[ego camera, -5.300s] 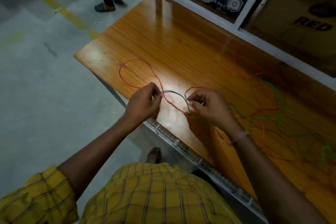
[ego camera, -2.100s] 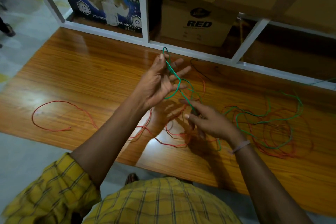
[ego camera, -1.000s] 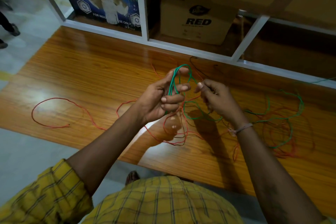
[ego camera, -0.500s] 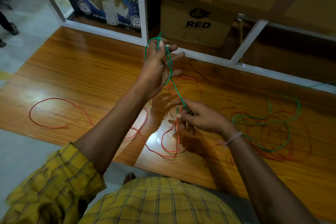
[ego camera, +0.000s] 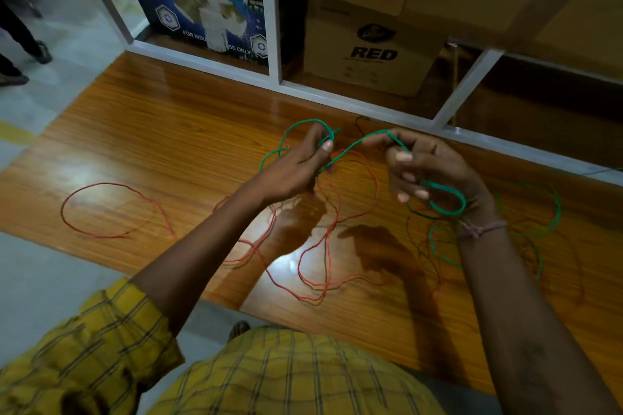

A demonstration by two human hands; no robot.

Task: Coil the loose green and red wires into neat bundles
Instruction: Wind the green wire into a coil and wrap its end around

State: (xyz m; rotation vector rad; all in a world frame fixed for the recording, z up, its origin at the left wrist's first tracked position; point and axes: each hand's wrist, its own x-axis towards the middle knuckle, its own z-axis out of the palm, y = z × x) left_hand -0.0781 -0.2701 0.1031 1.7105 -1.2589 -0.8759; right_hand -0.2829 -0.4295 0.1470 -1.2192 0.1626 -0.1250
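green wire up off the desk in the head view, strung between both hands above the middle of the top, nearer the far edge than the near one. left hand curled round a few small green loops, thumb pressed on them; right hand pinching the strand at thumb and forefinger, with another green loop hanging under the curled lower fingers. held span running roughly left to right, parallel to the far edge, sagging a little between the hands; no clear free end visible, so no telling which way the wire points. remainder of the green trailing down to a loose tangle toward the right end of the desk.

red wire flat on the desk, sprawled in slack loops along the near edge below the hands, one wide open loop out toward the left end; not gripped by either hand.

judged early: only a handful of green turns gathered, most of the green slack on the right not yet drawn in, red not begun, no finished bundle anywhere visible.
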